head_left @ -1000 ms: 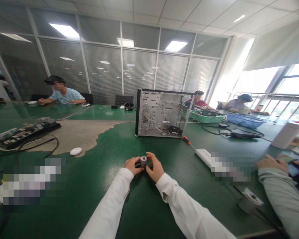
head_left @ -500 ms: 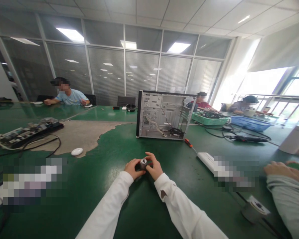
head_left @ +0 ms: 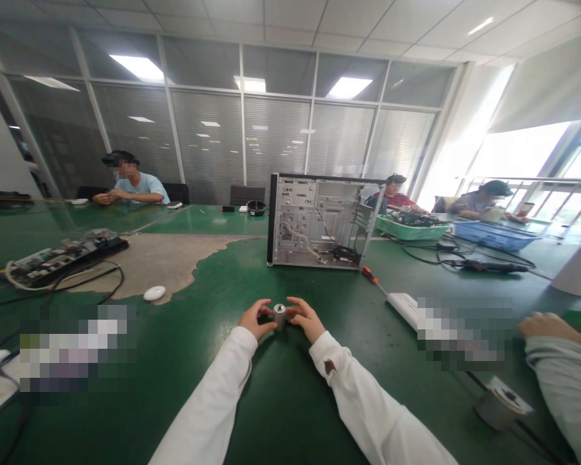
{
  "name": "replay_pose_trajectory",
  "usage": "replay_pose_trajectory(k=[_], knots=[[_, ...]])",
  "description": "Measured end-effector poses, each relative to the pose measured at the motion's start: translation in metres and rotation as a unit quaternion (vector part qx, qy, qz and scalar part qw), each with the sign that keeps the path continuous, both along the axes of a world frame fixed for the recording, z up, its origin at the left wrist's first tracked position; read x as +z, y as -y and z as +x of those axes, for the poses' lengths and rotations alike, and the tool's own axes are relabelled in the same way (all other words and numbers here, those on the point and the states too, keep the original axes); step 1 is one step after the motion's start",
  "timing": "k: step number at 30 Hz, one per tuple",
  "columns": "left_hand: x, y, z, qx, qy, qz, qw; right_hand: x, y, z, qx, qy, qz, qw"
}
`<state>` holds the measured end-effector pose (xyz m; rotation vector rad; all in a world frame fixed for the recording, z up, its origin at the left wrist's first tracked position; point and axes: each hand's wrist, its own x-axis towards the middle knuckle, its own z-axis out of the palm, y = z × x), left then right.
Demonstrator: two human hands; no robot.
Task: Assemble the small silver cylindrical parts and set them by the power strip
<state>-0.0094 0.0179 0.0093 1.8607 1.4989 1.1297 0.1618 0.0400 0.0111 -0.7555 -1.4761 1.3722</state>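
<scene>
One green table (head_left: pixel 281 407), open computer case (head_left: pixel 334 206), both hands, metal cylinder (head_left: pixel 279 316).
Left hand (head_left: pixel 255 319) and right hand (head_left: pixel 308 319) flanking cylinder upright on table, before case; fingers curled, part-open, contact hard to tell; any markings too small to read.

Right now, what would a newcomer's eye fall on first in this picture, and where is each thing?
Probably the open computer case, standing on the green table beyond the hands, its bare metal inside and cables showing. Next, the small metal cylinder, upright between the left hand and right hand. Then the bright green basket and blue basket, farther off to the right.
</scene>
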Motion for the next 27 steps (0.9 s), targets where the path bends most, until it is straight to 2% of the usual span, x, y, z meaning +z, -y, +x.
replay_pose_trajectory(k=[4,7,9,12,16,20,23,27], knots=[[-0.004,-0.006,-0.013,0.042,0.079,-0.026,0.996,-0.008,-0.004,0.0,-0.031,-0.004,-0.004,0.999],[-0.005,-0.01,-0.014,0.027,0.112,-0.055,0.992,-0.011,-0.004,0.0,-0.015,-0.003,0.005,1.0],[-0.003,-0.008,-0.011,0.0,0.097,-0.063,0.993,-0.011,-0.003,-0.001,0.001,0.011,0.009,1.0],[0.001,0.0,-0.004,-0.034,0.024,-0.03,0.999,-0.012,-0.001,-0.002,-0.005,0.047,0.019,0.999],[0.003,0.007,0.003,0.023,-0.086,-0.006,0.996,-0.011,0.001,-0.002,-0.025,0.086,0.051,0.995],[0.002,0.006,0.001,0.051,-0.068,0.007,0.996,-0.012,0.001,-0.001,-0.04,0.092,0.056,0.993],[0.003,0.006,-0.003,0.018,-0.039,0.011,0.999,-0.013,0.0,-0.001,-0.044,0.1,0.059,0.992],[0.009,0.011,-0.002,-0.039,-0.045,0.008,0.998,-0.014,0.002,-0.001,-0.026,0.135,0.101,0.985]])
